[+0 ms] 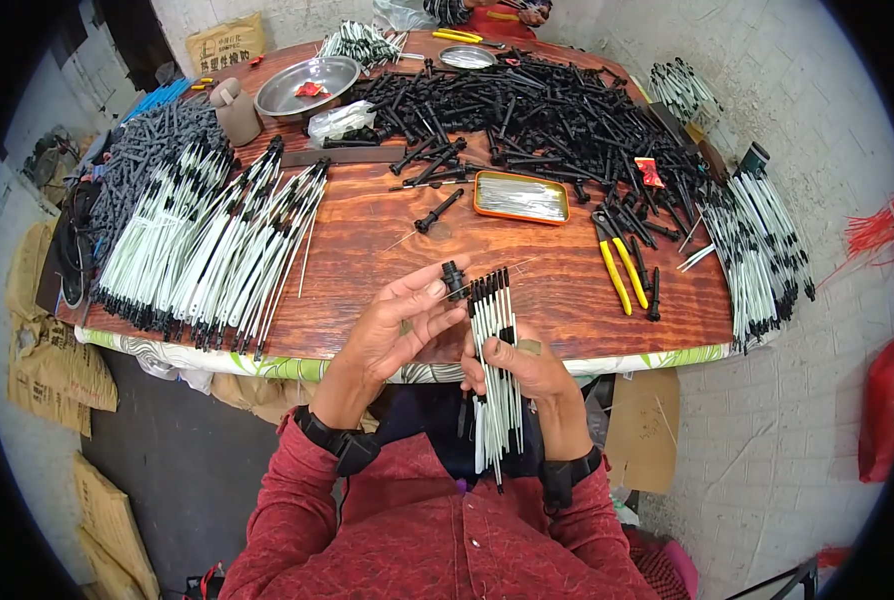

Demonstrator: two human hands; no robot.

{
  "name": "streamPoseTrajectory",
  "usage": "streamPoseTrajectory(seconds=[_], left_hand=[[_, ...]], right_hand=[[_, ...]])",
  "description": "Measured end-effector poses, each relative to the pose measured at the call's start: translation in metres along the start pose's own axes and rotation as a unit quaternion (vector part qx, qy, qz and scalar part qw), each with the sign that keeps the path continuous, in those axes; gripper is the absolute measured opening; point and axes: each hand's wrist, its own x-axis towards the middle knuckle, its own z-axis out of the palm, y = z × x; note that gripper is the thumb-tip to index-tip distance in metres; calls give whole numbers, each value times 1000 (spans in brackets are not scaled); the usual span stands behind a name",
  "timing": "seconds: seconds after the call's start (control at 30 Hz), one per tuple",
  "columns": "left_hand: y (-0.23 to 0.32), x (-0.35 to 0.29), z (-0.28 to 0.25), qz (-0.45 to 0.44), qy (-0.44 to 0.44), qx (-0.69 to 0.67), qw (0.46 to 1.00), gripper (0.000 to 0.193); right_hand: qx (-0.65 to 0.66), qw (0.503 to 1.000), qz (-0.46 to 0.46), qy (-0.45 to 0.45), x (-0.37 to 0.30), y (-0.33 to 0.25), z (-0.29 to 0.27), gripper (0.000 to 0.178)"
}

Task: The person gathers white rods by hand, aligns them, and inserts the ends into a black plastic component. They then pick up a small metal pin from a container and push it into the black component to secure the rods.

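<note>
Over the near edge of the table, my left hand (pixel 392 325) pinches a short ribbed black plastic part (pixel 454 280) between thumb and fingers. Beside it, my right hand (pixel 527 368) is wrapped round a bundle of thin white rods with black tips (pixel 495 400), which hangs down toward my lap. The black part is close to the upper ends of the rods; whether they touch I cannot tell. A single black plastic part (pixel 439 211) lies farther in on the table, with a thin wire near it. An orange-rimmed tray (pixel 478 207) holds thin metal pins.
Yellow-handled pliers (pixel 622 270) lie on the wooden table (pixel 367 240) at right. Black parts (pixel 547 100) are heaped at the back. Bundled white rods stand at left (pixel 202 250) and right (pixel 757 260). A metal bowl (pixel 342 72) sits back left. Across the table, another person's hand (pixel 533 15) shows.
</note>
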Motion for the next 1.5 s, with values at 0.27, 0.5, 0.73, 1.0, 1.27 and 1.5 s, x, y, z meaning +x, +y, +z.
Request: streamPoseTrajectory(seconds=[0.27,0.5,0.73,1.0,1.27,1.5], left_hand=[[-8,6,-17,3,-10,4,1000,46],[-11,4,-13,18,-18,-9,1000,43],[1,-2,0,-10,8,-10,1000,45],[-6,2,-12,12,26,-1,1000,33],[-9,3,-8,13,25,-3,1000,24],[-9,3,-8,26,15,19,999,22]], right_hand=[[5,1000,1,2,-1,1,-1,47],[9,1000,4,1,-1,2,-2,47],[7,1000,2,8,0,1,0,47],[0,1000,1,5,0,0,1,46],[-3,1000,3,5,-1,0,1,46],[-11,1000,-2,0,0,0,1,48]])
